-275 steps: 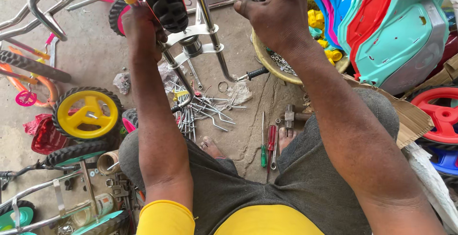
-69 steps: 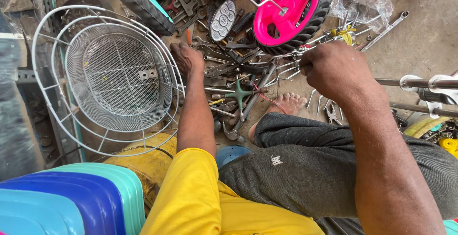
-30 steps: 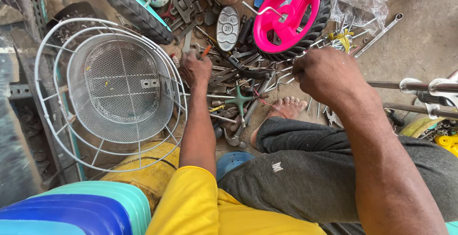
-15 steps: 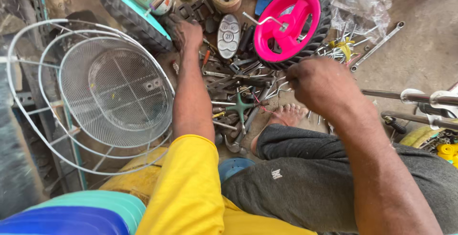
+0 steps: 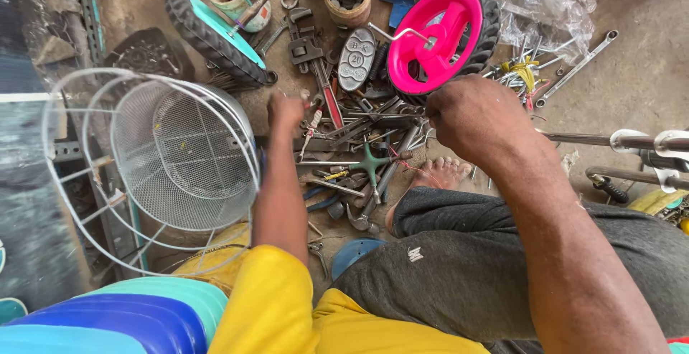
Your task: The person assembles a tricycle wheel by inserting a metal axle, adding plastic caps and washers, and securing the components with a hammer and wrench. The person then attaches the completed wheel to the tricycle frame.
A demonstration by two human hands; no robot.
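While seated on the ground, left hand (image 5: 286, 110) reaching into the tool pile (image 5: 359, 160), fingers curled down among the pieces; what they pinch cannot be told. Right hand (image 5: 477, 118) raised in a closed fist over the pile's right edge, contents hidden behind the knuckles. Pipe wrench (image 5: 310, 56) just beyond the left hand, red handle pointing toward it. Pink wheel (image 5: 438, 38) above the fist, teal wheel (image 5: 219, 34) far left of the pile. Wire basket (image 5: 183, 156) just left of the left forearm. Bare foot (image 5: 439, 176) under the fist, touching the pile. Chrome bar (image 5: 617, 141) at right.
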